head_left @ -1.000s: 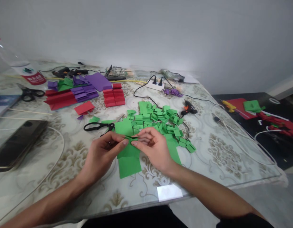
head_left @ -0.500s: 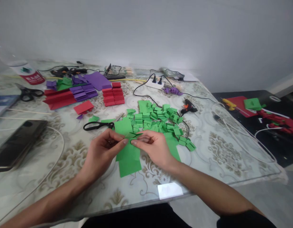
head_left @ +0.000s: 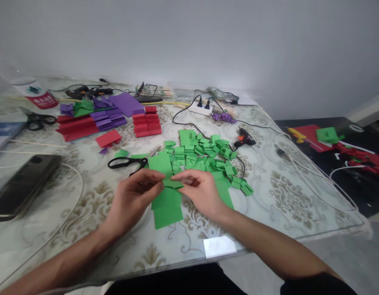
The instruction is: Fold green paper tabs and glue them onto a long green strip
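I see left hand [head_left: 134, 196] and right hand [head_left: 198, 192] pinching green piece [head_left: 173, 184], fingertips pressed together, long axis 9-to-3, green strip [head_left: 167, 211] beneath running 12-to-6, scissors [head_left: 126, 163] at 10 o'clock

Left hand [head_left: 132, 198] and right hand [head_left: 200, 190] pinch a green piece [head_left: 173, 183] mid-surface. Just beyond, scissors [head_left: 128, 163] and a green pile [head_left: 204, 157] bar the way forward. Bare surface [head_left: 94, 213] lies open leftward to the phone [head_left: 22, 184], crossed by a thin wire [head_left: 81, 184], and rightward to a white cable [head_left: 303, 174]. A glue gun [head_left: 244, 139] sits behind the pile.
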Tool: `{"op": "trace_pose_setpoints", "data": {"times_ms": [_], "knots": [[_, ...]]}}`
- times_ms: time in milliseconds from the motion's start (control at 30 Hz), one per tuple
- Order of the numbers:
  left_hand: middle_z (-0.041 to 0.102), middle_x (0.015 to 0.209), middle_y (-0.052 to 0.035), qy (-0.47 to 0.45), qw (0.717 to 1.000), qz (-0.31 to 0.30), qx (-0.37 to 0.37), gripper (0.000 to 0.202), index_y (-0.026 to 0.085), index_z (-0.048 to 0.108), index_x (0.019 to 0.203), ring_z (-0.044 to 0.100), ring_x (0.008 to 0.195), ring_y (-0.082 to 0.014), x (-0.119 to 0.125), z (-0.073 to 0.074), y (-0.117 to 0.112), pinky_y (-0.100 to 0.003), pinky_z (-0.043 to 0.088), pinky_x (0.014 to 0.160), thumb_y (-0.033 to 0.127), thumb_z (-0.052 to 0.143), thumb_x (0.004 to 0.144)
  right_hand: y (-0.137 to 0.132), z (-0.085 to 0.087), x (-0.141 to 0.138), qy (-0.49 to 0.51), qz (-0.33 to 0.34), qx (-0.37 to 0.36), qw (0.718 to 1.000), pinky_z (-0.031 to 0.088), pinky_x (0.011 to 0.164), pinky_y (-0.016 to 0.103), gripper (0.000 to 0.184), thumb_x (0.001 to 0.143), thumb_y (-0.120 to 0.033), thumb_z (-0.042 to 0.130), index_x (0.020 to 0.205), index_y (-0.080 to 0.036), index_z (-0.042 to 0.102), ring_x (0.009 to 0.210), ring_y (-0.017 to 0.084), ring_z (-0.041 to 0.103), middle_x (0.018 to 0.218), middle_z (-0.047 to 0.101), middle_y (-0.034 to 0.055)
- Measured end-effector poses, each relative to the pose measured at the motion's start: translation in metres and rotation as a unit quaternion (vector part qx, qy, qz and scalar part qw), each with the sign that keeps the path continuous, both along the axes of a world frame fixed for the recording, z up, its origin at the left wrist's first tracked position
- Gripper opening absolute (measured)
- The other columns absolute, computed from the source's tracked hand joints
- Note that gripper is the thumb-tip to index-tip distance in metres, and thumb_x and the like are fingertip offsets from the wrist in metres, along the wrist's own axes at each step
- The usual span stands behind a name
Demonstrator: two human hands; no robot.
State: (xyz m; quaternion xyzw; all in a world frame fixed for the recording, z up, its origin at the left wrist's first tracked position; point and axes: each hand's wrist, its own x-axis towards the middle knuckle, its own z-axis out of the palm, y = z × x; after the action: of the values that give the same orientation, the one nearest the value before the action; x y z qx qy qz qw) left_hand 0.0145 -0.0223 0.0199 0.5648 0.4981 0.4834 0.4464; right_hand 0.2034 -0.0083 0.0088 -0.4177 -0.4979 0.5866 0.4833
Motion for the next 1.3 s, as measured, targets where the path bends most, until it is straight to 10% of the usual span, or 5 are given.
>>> {"op": "trace_pose_setpoints", "data": {"times_ms": [1300], "knots": [[0.074, 0.078, -0.0002, -0.020, 0.999, -0.011, 0.025, 0.012, 0.020, 0.073, 0.093, 0.069, 0.067, -0.0123, -0.0001, -0.0010, -0.0033, -0.018, 0.054, 0.060, 0.017, 0.074, 0.081, -0.0074, -0.0016, -0.0063, 0.011, 0.012, 0.007, 1.000, 0.053, 0.071, 0.025, 0.034, 0.069, -0.021, 0.089, 0.097, -0.022, 0.069, 0.075, 0.013, 0.069, 0.083, 0.074, -0.0003]]}}
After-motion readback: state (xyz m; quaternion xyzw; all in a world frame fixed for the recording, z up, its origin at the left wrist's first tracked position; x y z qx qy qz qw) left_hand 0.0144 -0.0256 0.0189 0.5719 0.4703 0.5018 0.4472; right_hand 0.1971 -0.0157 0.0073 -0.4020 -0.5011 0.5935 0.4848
